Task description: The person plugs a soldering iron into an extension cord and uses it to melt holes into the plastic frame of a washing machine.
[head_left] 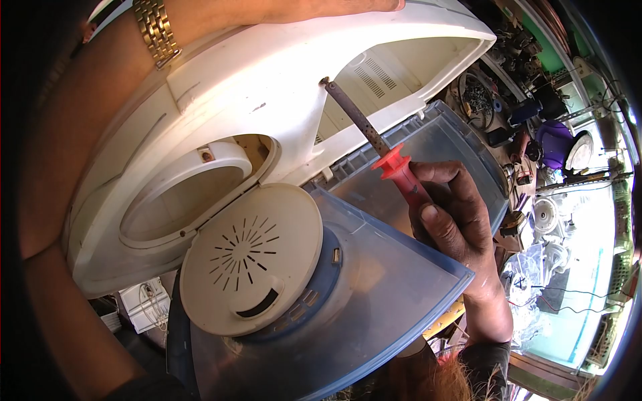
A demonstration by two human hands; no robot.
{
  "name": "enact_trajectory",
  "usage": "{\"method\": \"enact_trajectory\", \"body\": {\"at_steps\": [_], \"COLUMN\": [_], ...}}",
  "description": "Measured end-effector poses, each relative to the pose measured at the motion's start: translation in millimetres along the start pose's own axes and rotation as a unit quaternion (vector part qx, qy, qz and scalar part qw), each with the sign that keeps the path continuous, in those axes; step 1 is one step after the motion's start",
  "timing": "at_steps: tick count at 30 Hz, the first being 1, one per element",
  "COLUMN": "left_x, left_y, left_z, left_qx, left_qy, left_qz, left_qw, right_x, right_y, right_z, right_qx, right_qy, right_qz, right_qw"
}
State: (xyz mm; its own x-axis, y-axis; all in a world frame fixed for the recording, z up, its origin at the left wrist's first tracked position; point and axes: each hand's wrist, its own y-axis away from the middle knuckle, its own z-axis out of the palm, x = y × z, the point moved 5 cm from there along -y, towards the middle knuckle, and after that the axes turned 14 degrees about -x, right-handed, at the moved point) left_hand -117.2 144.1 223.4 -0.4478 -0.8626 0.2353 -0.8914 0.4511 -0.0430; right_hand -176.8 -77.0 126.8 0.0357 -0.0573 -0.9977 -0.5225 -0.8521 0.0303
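Note:
In the head view, my right hand (461, 217) grips a soldering iron (364, 120) by its red handle, thumb along the side. The iron's brown, pitted barrel points up and left. Its tip meets a small dark spot on a white plastic washing-machine top cover (267, 87), which is tilted up. Along the cover's upper edge lies my left hand (321, 8), holding it; most of its fingers are cut off by the frame. A translucent blue lid (374, 274) and a round cream slotted cap (251, 257) hang below the cover's openings.
A gold watch (157, 33) is on my left wrist. Cluttered parts stand at the right, with a purple container (554, 144), a bowl of small metal pieces (476, 100) and clear plastic bags (528, 274). A white box with wires (144, 304) lies lower left.

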Motion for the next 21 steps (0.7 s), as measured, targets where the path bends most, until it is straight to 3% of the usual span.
{"method": "enact_trajectory", "body": {"at_steps": [15,21], "left_x": [9,-20], "left_y": [6,-15], "left_z": [-3,3], "left_qx": [-0.005,0.022], "left_qy": [-0.003,-0.013], "left_qz": [0.003,-0.006], "left_qw": [1.000,1.000], "right_x": [-1,-1], "right_y": [-2,0], "right_z": [3,3], "right_qx": [0.012,0.019], "right_qy": [-0.038,-0.053], "right_qz": [0.018,0.034], "right_qw": [0.999,0.998]}}
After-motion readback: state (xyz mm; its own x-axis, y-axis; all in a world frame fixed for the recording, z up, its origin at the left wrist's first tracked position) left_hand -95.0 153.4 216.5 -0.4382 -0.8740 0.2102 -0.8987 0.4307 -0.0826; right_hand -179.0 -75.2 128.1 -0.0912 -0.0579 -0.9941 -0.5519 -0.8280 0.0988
